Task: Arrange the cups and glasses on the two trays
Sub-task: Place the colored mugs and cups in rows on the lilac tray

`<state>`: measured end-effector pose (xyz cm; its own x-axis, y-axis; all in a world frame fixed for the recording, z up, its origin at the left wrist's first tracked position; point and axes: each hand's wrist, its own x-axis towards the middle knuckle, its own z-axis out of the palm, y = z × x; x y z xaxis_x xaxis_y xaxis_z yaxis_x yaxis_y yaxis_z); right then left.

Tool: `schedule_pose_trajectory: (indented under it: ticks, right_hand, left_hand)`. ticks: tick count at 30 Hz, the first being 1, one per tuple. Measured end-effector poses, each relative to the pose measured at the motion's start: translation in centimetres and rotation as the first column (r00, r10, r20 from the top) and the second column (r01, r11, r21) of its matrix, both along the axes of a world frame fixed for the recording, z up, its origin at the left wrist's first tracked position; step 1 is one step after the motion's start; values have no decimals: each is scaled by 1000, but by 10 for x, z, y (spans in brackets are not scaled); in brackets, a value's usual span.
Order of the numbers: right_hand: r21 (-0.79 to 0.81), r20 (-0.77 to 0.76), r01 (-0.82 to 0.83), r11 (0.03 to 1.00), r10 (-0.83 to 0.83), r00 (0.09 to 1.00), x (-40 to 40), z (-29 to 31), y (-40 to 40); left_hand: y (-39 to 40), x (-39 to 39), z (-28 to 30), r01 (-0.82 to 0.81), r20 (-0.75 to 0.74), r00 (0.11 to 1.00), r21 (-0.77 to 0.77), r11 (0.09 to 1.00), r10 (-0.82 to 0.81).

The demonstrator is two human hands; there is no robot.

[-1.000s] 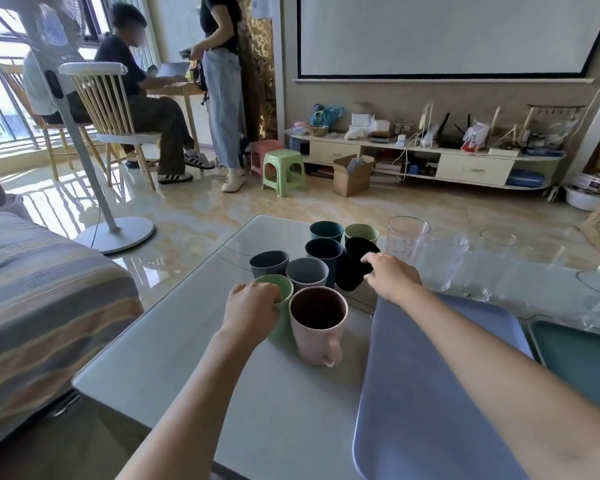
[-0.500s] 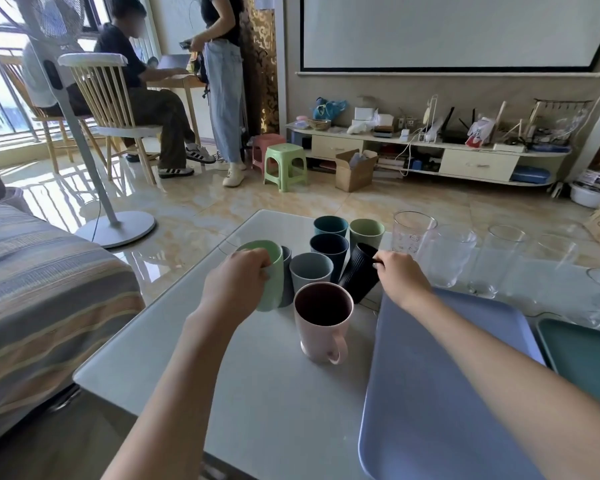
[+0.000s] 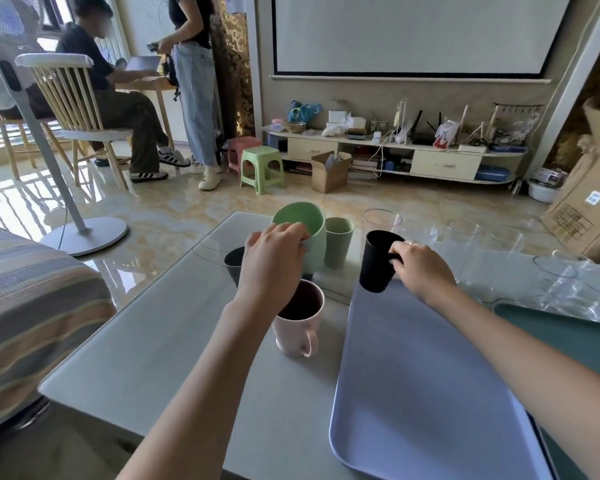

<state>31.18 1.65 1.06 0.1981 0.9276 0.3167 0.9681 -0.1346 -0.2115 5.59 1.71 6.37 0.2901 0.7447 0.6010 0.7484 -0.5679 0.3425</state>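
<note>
Both hands are closed on cups: the left hand (image 3: 274, 252) is wrapped around a light green ceramic mug (image 3: 303, 233), and the right hand (image 3: 418, 268) is clasped on the handle side of a tall matte black cup (image 3: 376, 261). Half a second ago both cups were just leaving the cluster; now both have been raised clear of the desk (image 3: 174, 341), the black cup having been carried over the far left corner of the lavender plastic tray (image 3: 413, 393). The first placements on that tray are therefore judged to be imminent, and the tray is seen to be bare.

The green mug is tilted, its mouth turned toward the camera and its long axis leaning away. The black cup is held nearly upright, its mouth up and its long axis tipped slightly left.

A pink mug (image 3: 298, 320) with its handle toward the near edge is left standing beside the tray, with a sage green tumbler (image 3: 338, 242) and a dark grey cup (image 3: 234, 265) behind it. Clear drinking glasses (image 3: 463, 244) are lined along the far edge, and a dark green tray (image 3: 568, 332) lies at the right.
</note>
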Motion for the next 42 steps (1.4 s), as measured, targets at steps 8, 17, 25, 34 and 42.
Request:
schedule_pose_trajectory:
  ticks: [8, 17, 25, 34, 42]
  right_hand:
    - [-194, 116, 43, 980, -21, 993, -4, -19, 11]
    - [98, -41, -19, 995, 23, 999, -9, -25, 1]
    - [189, -713, -345, 920, 370, 596, -50, -39, -51]
    - [185, -786, -25, 982, 163, 596, -39, -58, -53]
    - [67, -802, 94, 993, -3, 598, -23, -84, -43]
  left_hand:
    - [1, 19, -13, 58, -93, 994, -39, 998, -62]
    - [-1, 27, -13, 102, -119, 987, -65, 993, -109]
    - [-15, 41, -21, 241, -191, 947, -112, 964, -259]
    - [-5, 34, -30, 254, -203, 933, -212, 944, -297]
    - [35, -18, -42, -125, -166, 983, -284, 951, 79]
